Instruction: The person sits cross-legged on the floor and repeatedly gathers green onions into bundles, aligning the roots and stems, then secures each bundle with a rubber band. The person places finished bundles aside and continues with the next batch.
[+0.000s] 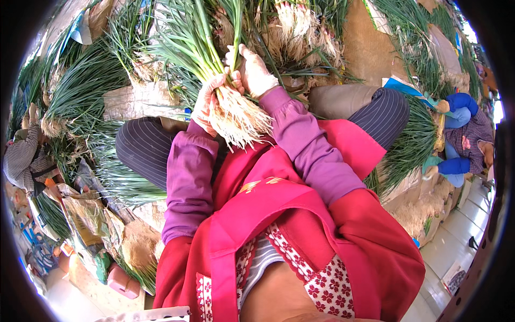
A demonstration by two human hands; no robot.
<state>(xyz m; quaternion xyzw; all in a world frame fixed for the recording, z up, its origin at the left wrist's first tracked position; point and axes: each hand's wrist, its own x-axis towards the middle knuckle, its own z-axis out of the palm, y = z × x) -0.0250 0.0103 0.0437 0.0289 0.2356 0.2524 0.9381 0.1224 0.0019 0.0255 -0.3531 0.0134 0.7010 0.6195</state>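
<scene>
My left hand (210,100), in what looks like a thin pale glove, is closed around a bunch of green alliums (241,114), spring onions or young garlic. Long cream roots hang from the bunch towards my lap, and green leaves fan out away from me. Right beside it, my right hand (257,74), also pale-gloved, pinches a few green stems (237,38) that stand upright. The fingers of both hands nearly meet, so the lower ends of those stems are hidden. Beyond my hands lies a pile of rooted alliums (295,24), some with reddish bulbs.
Large allium bundles (86,80) lie at the left, with more (416,137) at the right. A co-worker (466,133) sits at the right and another person (26,161) at the far left. Brown sheeting (374,48) covers some ground. A pink object (122,281) is at lower left.
</scene>
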